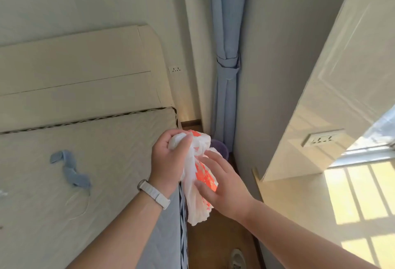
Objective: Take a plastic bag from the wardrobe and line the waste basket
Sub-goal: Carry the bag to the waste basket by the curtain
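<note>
Hanging lengthwise from the left hand's (pixel 168 157) closed grip, the crumpled white-and-orange plastic bag (pixel 192 172) is pinched lower down by the right hand (pixel 222 185). The purple waste basket (pixel 220 147) stands just beyond, nearer the right hand.

You are in a bedroom at home.
You stand beside a bed (pixel 64 161) with a cream headboard (pixel 74 65). A blue curtain (pixel 227 54) hangs tied in the corner, a wall socket (pixel 175 69) sits near the headboard, and the floor (pixel 213 243) is wood.
</note>
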### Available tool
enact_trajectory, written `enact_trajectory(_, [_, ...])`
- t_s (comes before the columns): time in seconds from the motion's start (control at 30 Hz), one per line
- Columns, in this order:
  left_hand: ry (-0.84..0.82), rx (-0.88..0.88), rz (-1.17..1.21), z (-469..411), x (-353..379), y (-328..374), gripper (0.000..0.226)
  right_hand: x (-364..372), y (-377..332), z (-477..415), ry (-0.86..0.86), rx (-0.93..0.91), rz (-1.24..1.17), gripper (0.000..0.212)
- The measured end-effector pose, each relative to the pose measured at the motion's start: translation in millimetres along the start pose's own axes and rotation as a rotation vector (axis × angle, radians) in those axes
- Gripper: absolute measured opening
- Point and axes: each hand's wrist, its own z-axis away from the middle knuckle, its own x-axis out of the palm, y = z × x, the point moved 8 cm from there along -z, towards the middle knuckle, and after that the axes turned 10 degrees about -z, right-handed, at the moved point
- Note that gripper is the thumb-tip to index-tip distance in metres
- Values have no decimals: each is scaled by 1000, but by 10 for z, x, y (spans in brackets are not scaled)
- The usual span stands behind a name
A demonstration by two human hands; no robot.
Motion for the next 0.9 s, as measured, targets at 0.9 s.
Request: enact_trajectory(0.9, [-223,-163,-86,-3595,1666,-1496,12,220,2597,-2835,-61,390,63,56])
